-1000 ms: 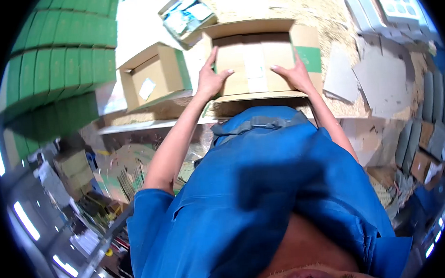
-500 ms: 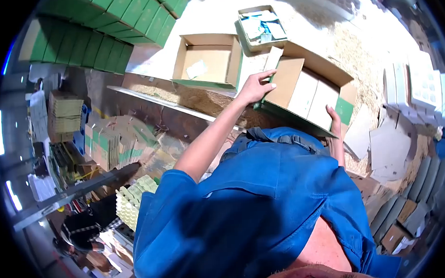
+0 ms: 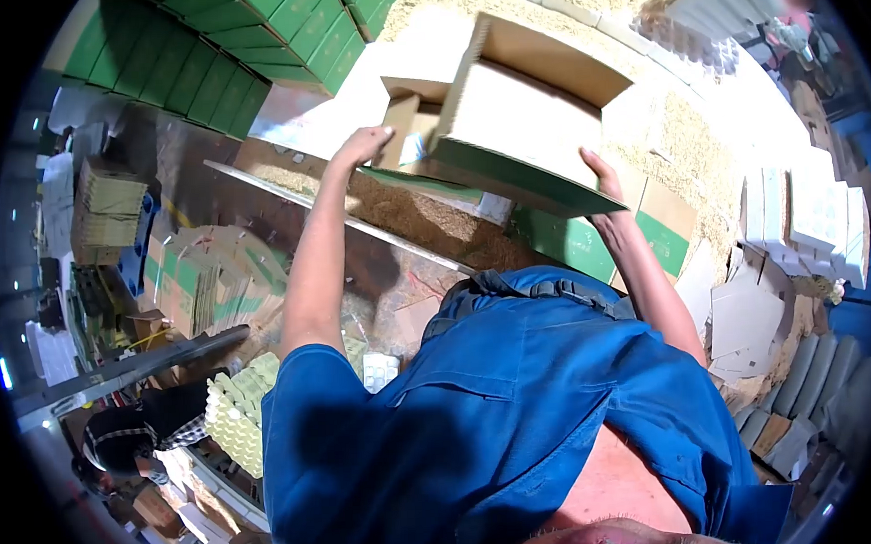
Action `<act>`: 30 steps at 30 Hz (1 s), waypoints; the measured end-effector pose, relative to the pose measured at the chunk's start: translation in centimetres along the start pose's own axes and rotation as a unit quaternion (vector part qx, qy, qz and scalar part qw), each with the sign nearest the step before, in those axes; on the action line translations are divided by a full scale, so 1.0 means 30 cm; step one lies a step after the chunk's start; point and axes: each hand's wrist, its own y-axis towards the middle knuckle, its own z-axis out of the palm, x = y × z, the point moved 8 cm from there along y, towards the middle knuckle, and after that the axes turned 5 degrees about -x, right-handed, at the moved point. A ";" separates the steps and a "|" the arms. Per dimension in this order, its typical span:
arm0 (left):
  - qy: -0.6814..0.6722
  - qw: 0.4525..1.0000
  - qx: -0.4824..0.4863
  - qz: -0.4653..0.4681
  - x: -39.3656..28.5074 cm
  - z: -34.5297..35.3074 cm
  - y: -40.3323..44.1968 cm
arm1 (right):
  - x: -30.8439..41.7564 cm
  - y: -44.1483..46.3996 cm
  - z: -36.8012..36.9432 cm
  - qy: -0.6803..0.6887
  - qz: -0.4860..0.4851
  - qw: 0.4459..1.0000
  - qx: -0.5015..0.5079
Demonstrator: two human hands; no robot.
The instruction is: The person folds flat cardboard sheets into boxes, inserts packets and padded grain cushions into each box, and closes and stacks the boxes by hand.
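An open cardboard box [image 3: 535, 102] with a green outer side is tilted and raised above the work surface. My right hand [image 3: 605, 185] holds its lower right side, thumb over the edge. My left hand [image 3: 364, 147] grips the left edge of a second open box [image 3: 405, 127], which has a white paper inside. The raised box overlaps the right part of this second box. Beneath the raised box and by my right wrist lies flat green and brown cardboard [image 3: 666, 213].
Green boxes [image 3: 289, 26] are stacked at the upper left. Grey sheets [image 3: 748, 307] and white trays [image 3: 812, 207] stand at the right. A person in dark clothing [image 3: 122, 436] is at the lower left, beside egg trays [image 3: 237, 407]. Another person [image 3: 799, 28] is at the upper right.
The larger box has been lifted and moved left over the second box. My left hand has gone from the larger box to the second box's left edge. The view has turned.
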 end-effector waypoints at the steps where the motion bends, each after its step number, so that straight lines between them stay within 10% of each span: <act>1: 0.012 0.998 0.062 -0.002 -0.001 0.039 -0.012 | -0.014 0.022 0.052 -0.030 -0.011 0.999 0.005; 11: -0.236 0.965 0.015 -0.115 0.249 -0.023 0.069 | -0.258 0.297 0.344 -0.253 -0.081 0.964 0.021; 16: -0.369 0.928 0.014 -0.055 0.107 -0.020 0.014 | -0.191 0.185 0.409 -0.645 -0.021 0.764 0.003; 30: -0.285 0.951 0.092 -0.080 0.077 -0.036 0.089 | -0.273 0.231 0.343 -0.483 -0.012 0.874 0.057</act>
